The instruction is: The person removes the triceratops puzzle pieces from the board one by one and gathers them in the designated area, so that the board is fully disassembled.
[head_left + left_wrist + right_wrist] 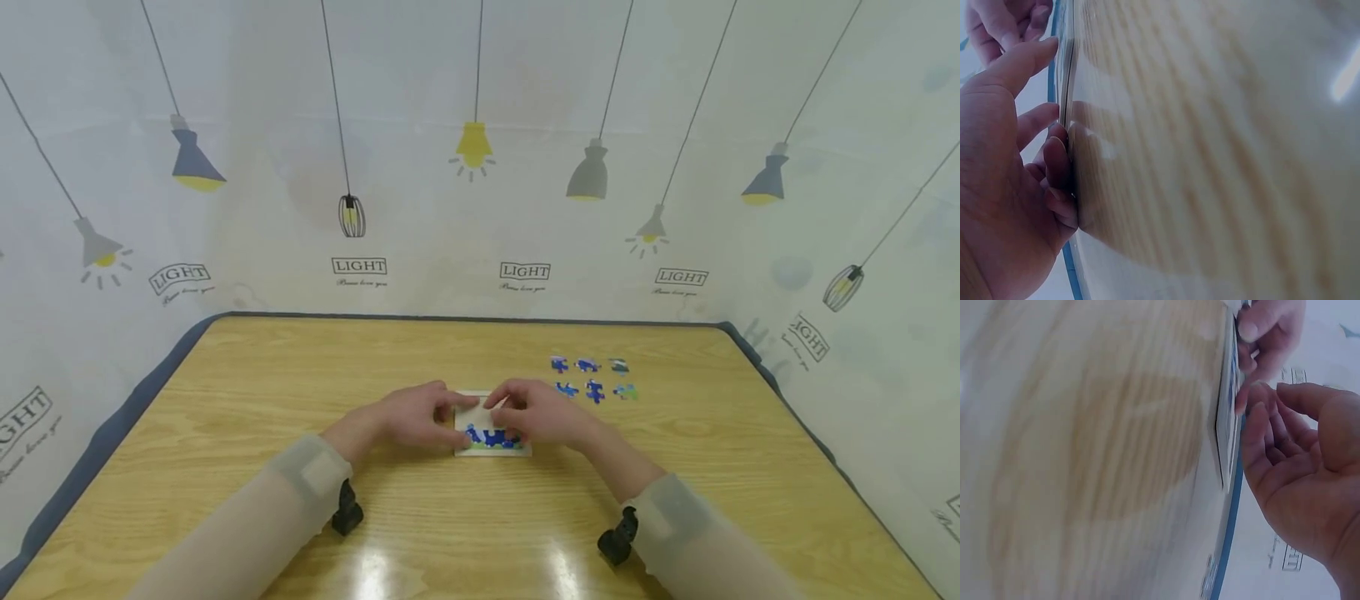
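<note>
A small white-edged jigsaw puzzle board (pixel 492 452) lies on the table in front of the person. Blue and green pieces (pixel 492 438) fill its near part, while its far part shows a pale base. The left hand (pixel 420 417) holds the board at its left side, with the thumb by the near left corner and the index finger reaching over the far part. Over the right half is the right hand (pixel 543 414), its thumb and index fingertips close together above the pale base. Whether a piece is between them is hidden, also in the right wrist view.
Several loose jigsaw pieces (pixel 595 391) lie in two rows to the right of the board, beyond the right hand. The wooden table (pixel 300 358) ends at a dark border, with a lamp-printed cloth (pixel 420 167) behind. Black wrist cameras (pixel 618 540) hang under both sleeves.
</note>
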A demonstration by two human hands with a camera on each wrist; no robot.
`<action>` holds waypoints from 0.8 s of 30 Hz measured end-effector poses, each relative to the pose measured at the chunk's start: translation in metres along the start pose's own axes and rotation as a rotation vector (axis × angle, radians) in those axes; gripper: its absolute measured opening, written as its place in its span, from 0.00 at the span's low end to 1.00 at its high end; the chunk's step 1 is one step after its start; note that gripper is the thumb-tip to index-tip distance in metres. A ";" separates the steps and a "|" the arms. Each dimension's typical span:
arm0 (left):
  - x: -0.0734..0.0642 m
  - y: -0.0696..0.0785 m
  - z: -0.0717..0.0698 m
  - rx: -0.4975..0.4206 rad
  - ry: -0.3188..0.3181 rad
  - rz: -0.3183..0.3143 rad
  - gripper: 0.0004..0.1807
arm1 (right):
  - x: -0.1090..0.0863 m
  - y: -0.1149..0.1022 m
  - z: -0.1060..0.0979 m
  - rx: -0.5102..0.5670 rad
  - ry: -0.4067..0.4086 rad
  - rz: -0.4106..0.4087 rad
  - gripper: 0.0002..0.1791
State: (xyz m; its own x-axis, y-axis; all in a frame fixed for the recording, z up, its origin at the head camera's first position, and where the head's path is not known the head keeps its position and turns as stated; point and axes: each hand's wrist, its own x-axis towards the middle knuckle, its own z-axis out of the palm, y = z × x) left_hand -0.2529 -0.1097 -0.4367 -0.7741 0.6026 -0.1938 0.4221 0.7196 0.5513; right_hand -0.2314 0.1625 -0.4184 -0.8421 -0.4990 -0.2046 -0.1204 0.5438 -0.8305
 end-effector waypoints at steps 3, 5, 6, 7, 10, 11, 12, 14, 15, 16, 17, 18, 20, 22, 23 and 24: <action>-0.001 0.000 0.001 0.001 -0.005 0.012 0.39 | 0.005 -0.004 0.011 -0.035 -0.050 -0.013 0.13; -0.001 -0.001 0.001 -0.003 -0.009 0.016 0.40 | 0.007 -0.004 0.015 -0.057 -0.056 -0.012 0.12; -0.001 0.000 0.000 -0.006 -0.012 0.016 0.40 | 0.007 -0.003 0.016 -0.063 -0.055 -0.003 0.12; -0.001 0.000 0.000 -0.007 -0.015 0.015 0.40 | 0.008 -0.002 0.017 -0.068 -0.053 0.001 0.11; -0.002 0.000 -0.002 -0.005 -0.024 0.021 0.42 | 0.009 0.000 0.017 -0.094 -0.055 0.003 0.12; -0.002 0.001 -0.002 -0.003 -0.027 0.026 0.43 | 0.009 0.001 0.017 -0.100 -0.059 0.000 0.14; -0.002 0.001 -0.003 -0.002 -0.030 0.032 0.44 | 0.009 0.002 0.017 -0.109 -0.065 -0.003 0.15; -0.003 0.001 -0.004 -0.004 -0.035 0.036 0.45 | 0.009 0.003 0.016 -0.133 -0.080 -0.020 0.17; -0.003 0.001 -0.005 -0.005 -0.039 0.038 0.46 | 0.009 0.002 0.016 -0.138 -0.088 -0.027 0.19; -0.003 0.001 -0.005 -0.011 -0.044 0.038 0.47 | 0.009 0.002 0.017 -0.142 -0.095 -0.031 0.20; -0.003 0.001 -0.005 -0.019 -0.049 0.035 0.47 | 0.009 0.002 0.017 -0.145 -0.100 -0.035 0.20; -0.003 0.001 -0.006 -0.028 -0.053 0.034 0.47 | 0.009 0.001 0.017 -0.152 -0.102 -0.041 0.21; -0.003 0.001 -0.006 -0.037 -0.062 0.035 0.47 | 0.010 0.000 0.018 -0.161 -0.104 -0.045 0.21; -0.003 0.001 -0.005 -0.043 -0.067 0.039 0.47 | 0.010 0.000 0.019 -0.166 -0.102 -0.050 0.20; -0.003 0.001 -0.006 -0.044 -0.066 0.045 0.47 | 0.010 0.000 0.020 -0.166 -0.099 -0.053 0.20; -0.003 0.001 -0.006 -0.043 -0.065 0.049 0.47 | 0.010 0.000 0.020 -0.162 -0.096 -0.055 0.20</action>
State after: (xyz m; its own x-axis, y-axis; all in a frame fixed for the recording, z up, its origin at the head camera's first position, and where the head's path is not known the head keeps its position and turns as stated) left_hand -0.2524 -0.1129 -0.4309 -0.7199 0.6592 -0.2171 0.4371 0.6736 0.5960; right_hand -0.2295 0.1443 -0.4309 -0.7786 -0.5890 -0.2163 -0.2544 0.6114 -0.7493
